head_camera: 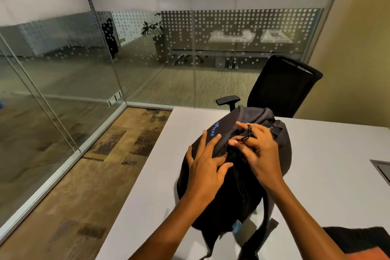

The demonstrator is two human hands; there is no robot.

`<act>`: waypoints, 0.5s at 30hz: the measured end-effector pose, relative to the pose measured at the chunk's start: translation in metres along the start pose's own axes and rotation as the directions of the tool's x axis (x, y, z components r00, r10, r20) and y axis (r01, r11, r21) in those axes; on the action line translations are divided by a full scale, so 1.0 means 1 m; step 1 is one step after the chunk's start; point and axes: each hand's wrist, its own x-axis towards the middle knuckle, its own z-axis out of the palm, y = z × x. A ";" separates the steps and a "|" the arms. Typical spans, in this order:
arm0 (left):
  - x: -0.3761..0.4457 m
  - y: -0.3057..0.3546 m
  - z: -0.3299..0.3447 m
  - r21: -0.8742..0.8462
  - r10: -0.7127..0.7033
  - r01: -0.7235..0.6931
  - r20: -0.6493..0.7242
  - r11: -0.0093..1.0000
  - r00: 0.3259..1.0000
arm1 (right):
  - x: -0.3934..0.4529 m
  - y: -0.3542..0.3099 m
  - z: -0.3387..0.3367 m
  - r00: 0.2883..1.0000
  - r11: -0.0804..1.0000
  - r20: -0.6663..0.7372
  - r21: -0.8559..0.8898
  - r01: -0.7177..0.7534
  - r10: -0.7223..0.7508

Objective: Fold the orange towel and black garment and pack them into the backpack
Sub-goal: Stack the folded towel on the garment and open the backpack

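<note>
**Pinching the zipper cord on a dark backpack**

Pinching a thin, knotted black zipper cord [247, 133], the fingers [237, 141] of the right hand [260, 154] curl tightly around it near the top of the backpack [278, 154], thumb and forefinger closed on the braided loop. Just left of them, the fingers [203, 143] of the left hand [205, 167] lie spread and nearly straight, pressing flat on the soft, rumpled fabric and holding nothing. Between the two hands a dark slit of the bag's opening shows; what lies inside cannot be told.

Under both hands the backpack is a rounded, bulging dome of matte charcoal cloth, with blue printed lettering just beyond the left fingertips and flat webbing straps [263, 236] trailing toward the person. It sits on a smooth, pale grey worktop [329, 175].

Well back from the right hand, at the worktop's near right corner, lie the black garment [358, 238], a limp dark fold, and touching it a strip of the orange towel [367, 254], both outside the bag and cut by the frame edge.

Beyond the fingers stands a black mesh-backed office chair [280, 86] with a padded armrest. Further out, glass partitions [147, 59] dotted with frosted circles meet patchy brown carpet [84, 186].
</note>
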 end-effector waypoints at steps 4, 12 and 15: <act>-0.006 -0.006 0.001 -0.176 -0.076 0.058 -0.098 0.983 0.992 | 0.013 0.009 -0.003 0.991 0.980 -0.001 0.146 -0.132 0.134; -0.014 -0.032 -0.022 -0.238 -0.106 0.048 -0.234 0.970 0.966 | 0.045 0.027 -0.030 0.929 0.941 -0.196 0.195 -0.278 0.315; -0.006 -0.051 -0.043 -0.208 -0.131 0.081 -0.238 0.975 0.962 | 0.051 0.033 -0.035 0.908 0.921 -0.197 0.210 -0.328 0.369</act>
